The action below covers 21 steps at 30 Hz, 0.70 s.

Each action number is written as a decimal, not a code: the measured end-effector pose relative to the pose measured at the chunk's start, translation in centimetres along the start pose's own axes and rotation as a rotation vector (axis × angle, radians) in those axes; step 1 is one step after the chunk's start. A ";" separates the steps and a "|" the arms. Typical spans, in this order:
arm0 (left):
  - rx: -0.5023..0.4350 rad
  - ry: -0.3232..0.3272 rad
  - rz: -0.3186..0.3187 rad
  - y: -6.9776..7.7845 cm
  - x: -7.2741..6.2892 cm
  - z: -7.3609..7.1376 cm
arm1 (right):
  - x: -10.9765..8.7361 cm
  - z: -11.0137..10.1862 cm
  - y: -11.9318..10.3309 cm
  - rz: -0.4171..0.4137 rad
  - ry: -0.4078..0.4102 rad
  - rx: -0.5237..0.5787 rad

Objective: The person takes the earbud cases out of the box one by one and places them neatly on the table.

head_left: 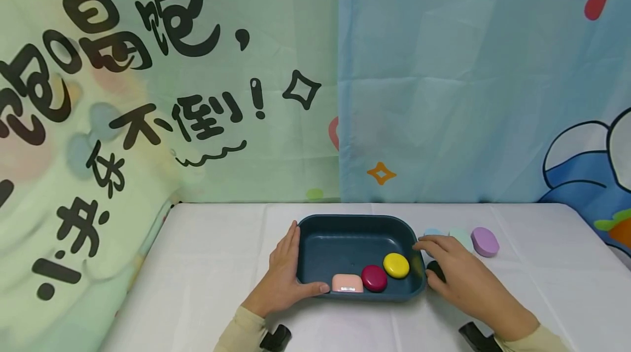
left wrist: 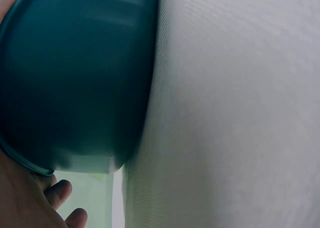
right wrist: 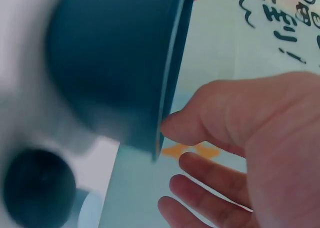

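Observation:
A dark blue rectangular tray [head_left: 345,242] with rounded corners sits on the table. Inside, along its front right, lie a pink rounded block [head_left: 347,283], a dark red round piece [head_left: 374,278] and a yellow round piece [head_left: 396,265]. My left hand [head_left: 283,275] rests at the tray's front left corner, fingers extended along the left side and thumb on the front rim. My right hand [head_left: 460,275] is at the right rim; its thumb meets the rim in the right wrist view, the other fingers loosely spread. Under that hand is a dark round object [right wrist: 40,188].
Behind the right hand lie a purple piece [head_left: 485,242], a pale green piece [head_left: 460,237] and a light blue piece [head_left: 434,231], the last two partly hidden. A white cloth [head_left: 207,264] covers the table. Printed curtains [head_left: 443,94] hang behind its back edge.

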<state>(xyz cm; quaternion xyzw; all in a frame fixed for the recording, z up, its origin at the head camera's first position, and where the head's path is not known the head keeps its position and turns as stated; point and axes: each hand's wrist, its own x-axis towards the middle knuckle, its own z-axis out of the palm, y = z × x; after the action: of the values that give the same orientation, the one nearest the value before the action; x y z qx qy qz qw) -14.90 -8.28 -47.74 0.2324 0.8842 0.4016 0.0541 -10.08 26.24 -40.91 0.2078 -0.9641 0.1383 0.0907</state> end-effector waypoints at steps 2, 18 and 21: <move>-0.003 -0.006 0.002 0.0 -0.2 -0.1 | 0.2 0.0 -0.8 -0.009 0.001 0.003; 0.013 -0.017 0.008 0.0 -0.5 -0.2 | 3.9 1.4 -5.2 -0.113 -0.180 0.082; 0.016 -0.017 0.007 -0.1 -0.5 -0.2 | 4.4 1.9 -5.5 -0.140 -0.210 0.114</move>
<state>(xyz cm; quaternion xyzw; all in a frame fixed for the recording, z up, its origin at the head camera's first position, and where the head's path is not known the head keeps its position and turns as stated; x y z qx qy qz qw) -14.57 -8.70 -47.67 0.2395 0.8860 0.3927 0.0584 -11.92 19.21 -40.42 0.2929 -0.9419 0.1636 -0.0134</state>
